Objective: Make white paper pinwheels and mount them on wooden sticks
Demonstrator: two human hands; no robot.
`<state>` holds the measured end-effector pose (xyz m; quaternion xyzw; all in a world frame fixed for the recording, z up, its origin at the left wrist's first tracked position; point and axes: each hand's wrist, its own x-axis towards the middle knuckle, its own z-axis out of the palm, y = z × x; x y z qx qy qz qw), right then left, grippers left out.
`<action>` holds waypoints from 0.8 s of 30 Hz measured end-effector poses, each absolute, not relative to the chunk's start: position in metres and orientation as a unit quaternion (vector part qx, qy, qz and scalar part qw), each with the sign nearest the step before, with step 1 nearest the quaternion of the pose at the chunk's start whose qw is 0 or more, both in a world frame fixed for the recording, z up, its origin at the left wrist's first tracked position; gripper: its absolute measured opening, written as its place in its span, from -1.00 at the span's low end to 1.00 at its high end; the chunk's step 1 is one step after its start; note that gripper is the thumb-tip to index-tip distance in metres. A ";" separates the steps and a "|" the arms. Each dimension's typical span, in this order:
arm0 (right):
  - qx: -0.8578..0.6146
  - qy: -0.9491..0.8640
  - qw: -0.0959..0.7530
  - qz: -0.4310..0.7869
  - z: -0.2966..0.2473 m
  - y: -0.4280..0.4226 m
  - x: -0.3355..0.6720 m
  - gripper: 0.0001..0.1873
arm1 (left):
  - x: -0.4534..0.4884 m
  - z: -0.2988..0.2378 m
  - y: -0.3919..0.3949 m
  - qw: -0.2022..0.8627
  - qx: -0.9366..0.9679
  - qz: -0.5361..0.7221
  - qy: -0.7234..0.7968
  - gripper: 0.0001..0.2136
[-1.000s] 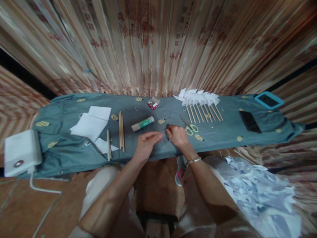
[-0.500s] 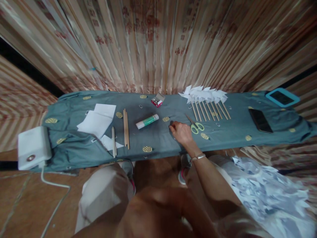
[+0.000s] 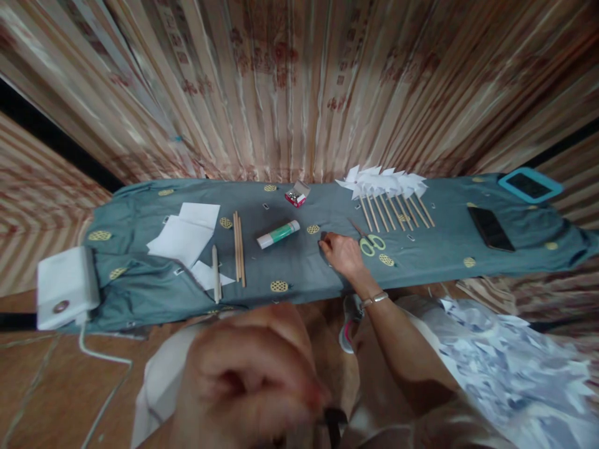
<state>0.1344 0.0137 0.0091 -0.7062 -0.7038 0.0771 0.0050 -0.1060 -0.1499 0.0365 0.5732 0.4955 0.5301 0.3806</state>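
My left hand (image 3: 248,374) is raised close to the camera, large and blurred. Its fingers are curled, and a small dark piece that I cannot make out shows at their tips. On the cloth rests my right hand (image 3: 344,254), fingers folded in, with no held thing visible; their undersides are hidden. Green-handled scissors (image 3: 369,242) lie just right of it. A glue stick (image 3: 278,234) lies to its left, beyond a bare stretch of cloth. Farther back is a small open box (image 3: 296,196) with tiny metal pieces inside.
Paper pinwheels (image 3: 386,184) on sticks lie in a row. Left are wooden sticks (image 3: 239,249), a pale pen-like stick (image 3: 216,274) and paper sheets (image 3: 185,237). A phone (image 3: 491,229), blue-framed tablet (image 3: 531,184) and white corded box (image 3: 65,287) lie toward the ends. More pinwheels (image 3: 519,368) are piled lower right.
My left hand has risen and shifted left, so its curled fingers show more fully. My right hand stays where it was on the cloth. The view has tilted slightly.
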 end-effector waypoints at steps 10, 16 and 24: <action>-0.700 -0.709 0.007 0.081 0.009 0.014 0.137 -0.65 | -0.146 0.057 -0.017 0.220 0.512 0.607 0.566 -0.85; -0.695 -0.714 0.004 0.082 0.008 0.013 0.139 -0.65 | -0.213 0.006 0.002 0.053 0.585 0.401 0.703 -0.76; -0.689 -0.720 0.007 0.087 0.009 0.011 0.139 -0.66 | -0.224 -0.028 0.014 0.058 0.556 0.303 0.772 -0.51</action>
